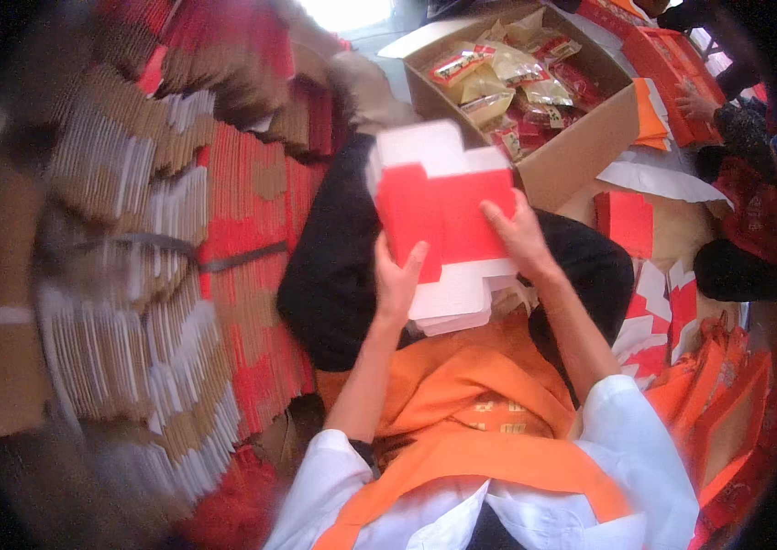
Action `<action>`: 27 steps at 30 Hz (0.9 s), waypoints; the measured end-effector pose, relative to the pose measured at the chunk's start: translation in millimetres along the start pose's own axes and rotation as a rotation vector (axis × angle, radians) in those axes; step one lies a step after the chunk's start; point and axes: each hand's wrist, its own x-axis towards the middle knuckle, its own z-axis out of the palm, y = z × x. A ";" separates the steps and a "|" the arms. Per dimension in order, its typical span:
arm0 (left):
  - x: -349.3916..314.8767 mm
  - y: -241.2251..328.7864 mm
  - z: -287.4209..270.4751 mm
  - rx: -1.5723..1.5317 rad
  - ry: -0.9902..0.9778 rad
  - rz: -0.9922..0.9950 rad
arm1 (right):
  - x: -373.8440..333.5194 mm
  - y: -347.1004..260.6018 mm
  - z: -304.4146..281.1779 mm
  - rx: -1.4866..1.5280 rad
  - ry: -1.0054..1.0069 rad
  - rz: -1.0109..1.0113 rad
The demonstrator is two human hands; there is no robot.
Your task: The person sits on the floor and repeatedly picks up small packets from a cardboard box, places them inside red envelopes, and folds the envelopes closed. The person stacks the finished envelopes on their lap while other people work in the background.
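Note:
Between my two hands is a stack of flat red and white carton blanks (pixel 457 215), held above my lap. My left hand (pixel 397 275) grips its left side, thumb lying on the red face. On the right edge, my right hand (pixel 521 234) clasps the stack with its thumb on top. The fingers of both hands are mostly hidden beneath the blanks. White flaps stick out at the top and bottom of the stack, slightly fanned. An orange apron (pixel 471 376) covers my lap below it.
Tall piles of flattened red, white and brown cartons (pixel 251 202) fill the left side, one bound by a dark strap (pixel 242 258). Ahead stands an open cardboard box (pixel 581 151) of clear and red packets (pixel 517 69). Orange bags (pixel 718 394) lie at right; another person's hand (pixel 698 101) is at far right.

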 end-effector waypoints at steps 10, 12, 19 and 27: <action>-3.9 -27.4 11.1 0.675 0.146 0.106 | 16.2 44.3 14.8 -0.821 0.088 -0.432; -4.7 -18.1 5.6 0.750 0.114 0.042 | 13.8 53.9 23.6 -0.961 0.103 -0.466; -12.4 -25.1 6.7 1.053 0.322 0.398 | 6.1 47.8 29.1 -0.994 0.092 -0.431; -15.8 32.2 8.4 -0.213 0.037 -0.055 | -29.4 -2.7 -11.3 -0.638 -0.001 -0.463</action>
